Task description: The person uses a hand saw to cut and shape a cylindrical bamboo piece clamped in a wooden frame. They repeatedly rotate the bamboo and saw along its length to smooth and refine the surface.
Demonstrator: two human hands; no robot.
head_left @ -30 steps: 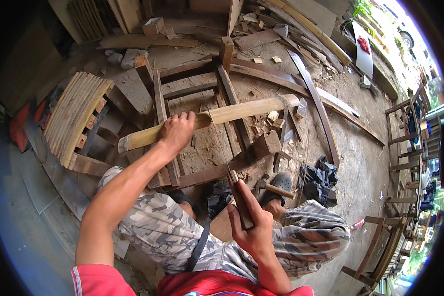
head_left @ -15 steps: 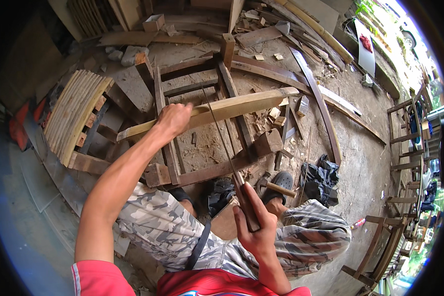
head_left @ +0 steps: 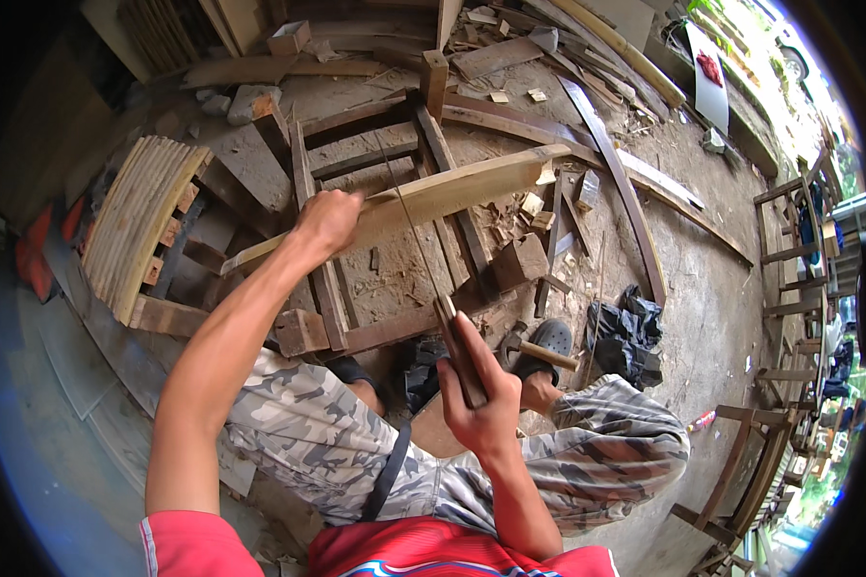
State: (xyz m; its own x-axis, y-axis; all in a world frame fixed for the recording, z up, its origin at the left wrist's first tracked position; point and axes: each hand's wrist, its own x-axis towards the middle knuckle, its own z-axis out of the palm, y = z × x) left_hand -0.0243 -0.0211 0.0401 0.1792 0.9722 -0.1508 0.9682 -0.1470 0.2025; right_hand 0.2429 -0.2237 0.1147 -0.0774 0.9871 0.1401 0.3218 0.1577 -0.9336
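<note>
Since the earlier frame the pale plank [head_left: 452, 192] has tilted up, its right end now higher over the dark wooden frame [head_left: 385, 240] on the ground. Left hand [head_left: 325, 221] grasps the plank near its left end. Right hand [head_left: 479, 399], nearer, is clenched on a dark-handled blade [head_left: 457, 351], its thin edge crossing the plank. A hammer [head_left: 539, 351] lies just right.

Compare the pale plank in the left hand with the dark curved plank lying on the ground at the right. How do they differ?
The pale plank is light yellow, fresh-looking wood; the dark curved plank is brown and weathered. The pale plank is lifted and gripped by the left hand; the dark one lies flat on the ground, untouched. The pale plank looks wider, the dark one narrower. Both are long and slightly bowed.
</note>
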